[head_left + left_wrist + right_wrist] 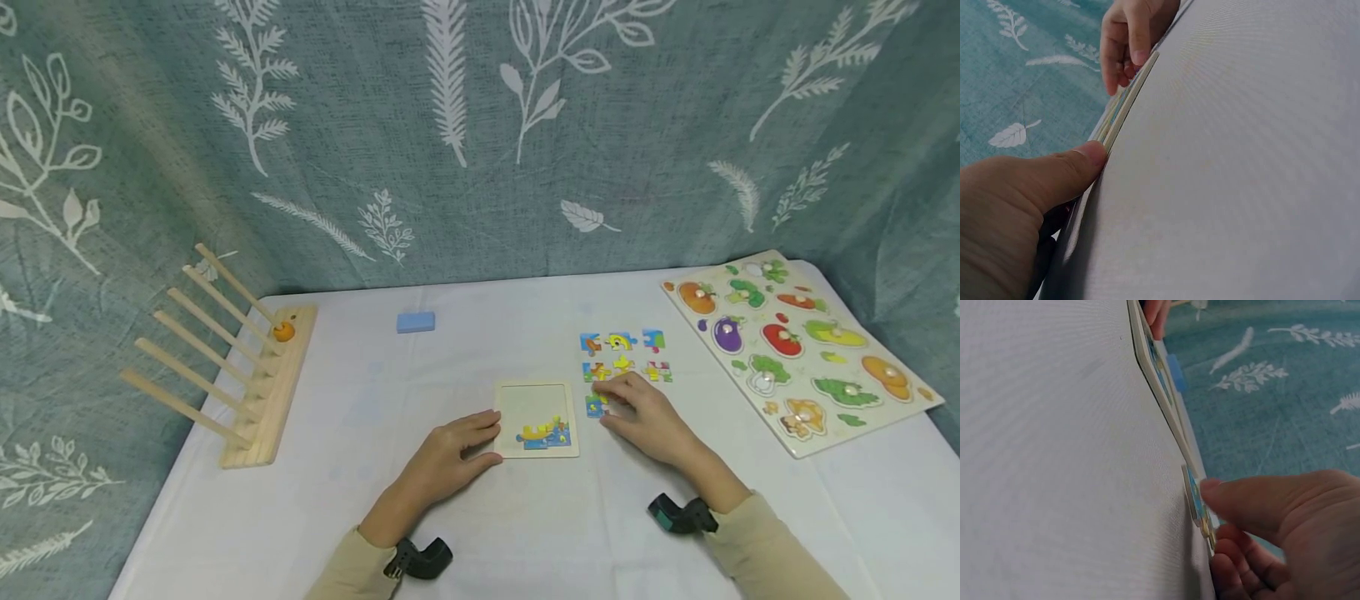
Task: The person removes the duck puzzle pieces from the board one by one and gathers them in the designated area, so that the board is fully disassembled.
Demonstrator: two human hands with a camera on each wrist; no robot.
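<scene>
A small square puzzle tray point(517, 400) lies on the table, with several joined yellow and blue pieces point(546, 435) in its lower right part. My left hand point(446, 458) rests against the tray's left edge, fingers higher up and thumb near the lower left corner; in the left wrist view the thumb point(1079, 164) touches the rim. Right of the tray, my right hand point(648, 417) pinches a blue and yellow puzzle piece point(594, 407) at the bottom of the loose group. The right wrist view shows the thumb point(1241, 497) beside that piece point(1192, 497); the index finger is mostly hidden.
Loose puzzle pieces point(621, 342) lie in rows beyond my right hand. A vegetable knob board point(806, 350) is at the right, a blue block point(416, 322) at the back. On the left stands a wooden peg rack point(288, 367) with an orange bead point(283, 332).
</scene>
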